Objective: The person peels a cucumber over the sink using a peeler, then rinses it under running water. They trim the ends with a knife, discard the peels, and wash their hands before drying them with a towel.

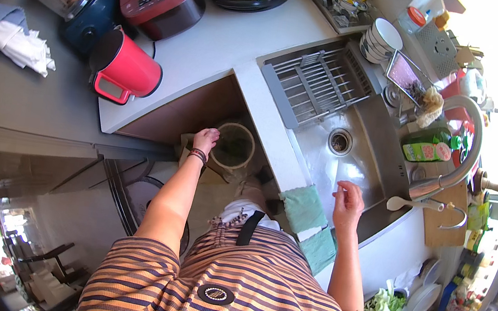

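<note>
My left hand (206, 140) is low beside the left rim of a round bin (252, 149) below the counter. Its fingers point towards the bin, and whether they hold anything small is hidden. Over the near part of the stainless steel sink (325, 159) hovers my right hand (348, 202), its fingers loosely bent and nothing seen in them. A metal drying rack (319, 82) lies across the sink's far side, beyond the drain (340, 142). Green cloths (305, 206) hang over the counter edge, left of my right hand.
The curved faucet (469, 153) arches at the sink's right, near a green detergent bottle (428, 152) and a white spoon (414, 205). Stacked bowls (382, 40) stand beyond the rack. A red kettle (132, 70) is close to the counter's left corner. Leafy greens (384, 310) lie at lower right.
</note>
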A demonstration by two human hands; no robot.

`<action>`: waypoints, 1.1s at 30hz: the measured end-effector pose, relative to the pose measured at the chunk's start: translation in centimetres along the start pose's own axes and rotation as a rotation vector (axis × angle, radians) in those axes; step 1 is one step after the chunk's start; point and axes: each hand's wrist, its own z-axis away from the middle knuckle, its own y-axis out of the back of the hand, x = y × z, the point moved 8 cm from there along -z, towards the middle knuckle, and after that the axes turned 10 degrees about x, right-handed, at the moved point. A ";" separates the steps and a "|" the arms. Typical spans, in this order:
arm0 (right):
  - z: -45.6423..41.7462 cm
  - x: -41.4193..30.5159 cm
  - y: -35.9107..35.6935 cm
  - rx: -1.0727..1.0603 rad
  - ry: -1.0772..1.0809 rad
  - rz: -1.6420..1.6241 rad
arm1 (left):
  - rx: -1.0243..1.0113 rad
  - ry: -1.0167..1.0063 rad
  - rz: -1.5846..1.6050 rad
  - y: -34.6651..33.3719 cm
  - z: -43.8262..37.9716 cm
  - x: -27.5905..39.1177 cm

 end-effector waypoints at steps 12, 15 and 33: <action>-1.5 -3.8 -4.1 -0.128 0.108 -0.018 | 0.055 -0.230 -0.148 -0.6 -1.3 -1.9; -1.4 -4.0 -4.4 -0.155 0.130 0.018 | 0.055 -0.207 -0.081 -0.7 -1.9 -3.0; -1.6 5.8 -0.9 0.029 -0.579 -0.383 | -0.889 -0.251 0.133 -26.9 24.5 13.5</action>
